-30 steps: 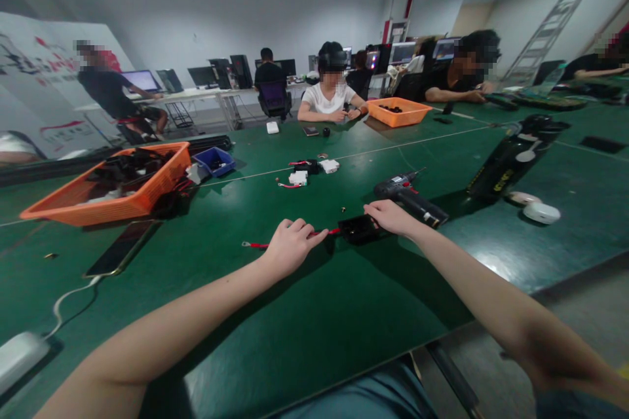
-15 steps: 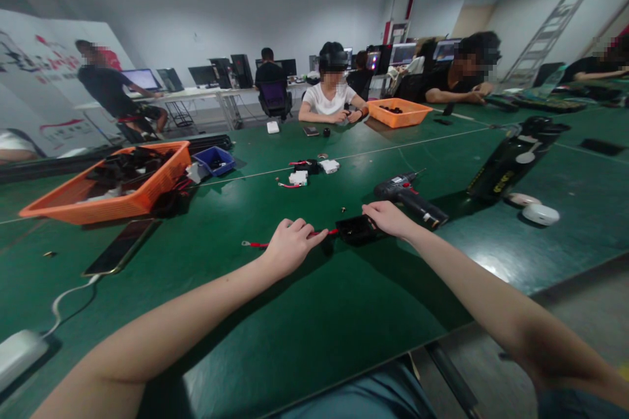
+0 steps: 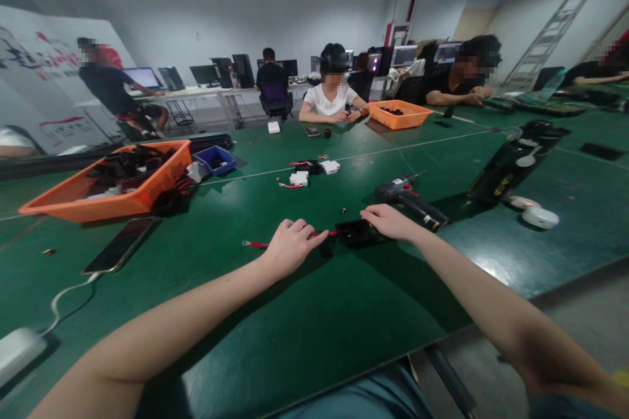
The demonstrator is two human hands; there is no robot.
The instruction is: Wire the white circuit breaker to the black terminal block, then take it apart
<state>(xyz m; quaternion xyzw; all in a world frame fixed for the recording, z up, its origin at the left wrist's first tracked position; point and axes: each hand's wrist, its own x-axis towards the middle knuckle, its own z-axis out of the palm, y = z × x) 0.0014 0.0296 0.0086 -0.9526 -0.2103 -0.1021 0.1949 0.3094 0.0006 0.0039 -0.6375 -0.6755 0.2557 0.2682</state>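
Observation:
My left hand (image 3: 291, 247) is closed around a red cable (image 3: 258, 245) with a metal ring terminal at its left end. The cable runs under my fingers to a small black plastic housing (image 3: 352, 234), open at the top, on the green table. My right hand (image 3: 386, 220) grips the housing's right end, its fingertips at the far edge; the underside of the grip is hidden. A tiny brass-coloured part (image 3: 344, 211) lies just beyond the housing. A cordless drill (image 3: 410, 200) rests on its side beyond my right hand.
An orange basket (image 3: 83, 209) of black parts, a blue bin (image 3: 215, 161) and a plugged-in phone (image 3: 122, 245) are at left. White connectors (image 3: 299, 178) with red leads lie ahead. A black bottle (image 3: 511, 163) and white case (image 3: 540, 217) stand right. A co-worker (image 3: 334, 95) sits opposite.
My right hand's fingertips have shifted slightly left along the black housing. My left hand stays in place on the red cable.

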